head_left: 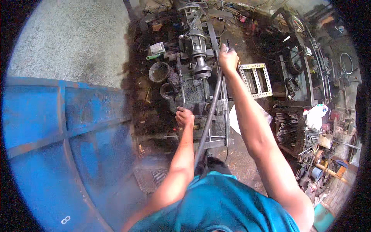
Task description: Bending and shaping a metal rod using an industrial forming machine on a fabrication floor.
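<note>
Long steel bar (pixel 210 114): lower end hidden behind the teal shirt (pixel 220 201); upper end covered by the closed right hand (pixel 228 58). Left hand (pixel 184 116): fingers curled against the machine (pixel 199 65), the part gripped not discernible. Blue metal panel (pixel 58 127): cut off at the left picture edge. Cluttered tools and scrap (pixel 313 127) at right: too small and blurred to identify singly.

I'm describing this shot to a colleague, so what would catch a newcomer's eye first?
Probably the big blue metal panel filling the left side. Next, in the centre, the right hand gripping the top of a long steel bar over a grimy machine, while the left hand rests lower on its base. Cluttered scrap racks line the right.
</note>
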Demonstrator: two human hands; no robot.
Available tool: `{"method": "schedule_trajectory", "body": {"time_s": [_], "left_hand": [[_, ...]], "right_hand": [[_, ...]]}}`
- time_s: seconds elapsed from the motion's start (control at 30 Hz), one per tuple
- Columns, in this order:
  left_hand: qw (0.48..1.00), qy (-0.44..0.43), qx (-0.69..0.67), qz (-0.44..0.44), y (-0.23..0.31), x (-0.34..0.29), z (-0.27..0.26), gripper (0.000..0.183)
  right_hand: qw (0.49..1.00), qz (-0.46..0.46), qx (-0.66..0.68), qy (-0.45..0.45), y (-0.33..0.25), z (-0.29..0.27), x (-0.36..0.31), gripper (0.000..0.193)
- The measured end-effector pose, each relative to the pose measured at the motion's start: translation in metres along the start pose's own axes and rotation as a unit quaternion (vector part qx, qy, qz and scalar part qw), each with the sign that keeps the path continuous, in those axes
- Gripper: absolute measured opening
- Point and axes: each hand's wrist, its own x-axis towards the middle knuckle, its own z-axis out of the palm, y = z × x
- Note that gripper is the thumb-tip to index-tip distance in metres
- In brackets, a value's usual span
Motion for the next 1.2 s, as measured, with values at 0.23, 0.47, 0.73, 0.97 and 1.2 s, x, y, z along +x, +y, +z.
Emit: {"method": "schedule_trajectory", "body": {"time_s": [0.23,0.47,0.73,0.97,1.2], "left_hand": [[0.998,0.054,0.008,0.011,0.004,0.000,0.004,0.060],[0.997,0.063,-0.037,0.021,-0.012,0.013,0.032,0.059],[0.705,0.037,0.580,0.407,-0.041,0.039,0.058,0.035],[0.986,-0.139,-0.072,0.049,-0.024,0.028,0.016,0.077],[0.977,-0.188,-0.072,0.072,-0.051,0.009,-0.016,0.080]], "right_hand": [[0.984,-0.152,-0.067,0.059,0.023,-0.011,-0.093,0.058],[0.986,-0.164,-0.033,0.015,0.065,-0.043,-0.278,0.073],[0.962,0.155,0.183,-0.131,0.073,-0.058,-0.372,0.037],[0.915,0.188,0.318,-0.160,0.099,-0.056,-0.387,0.036],[0.804,0.265,0.466,-0.256,0.133,-0.087,-0.429,0.026]]}}
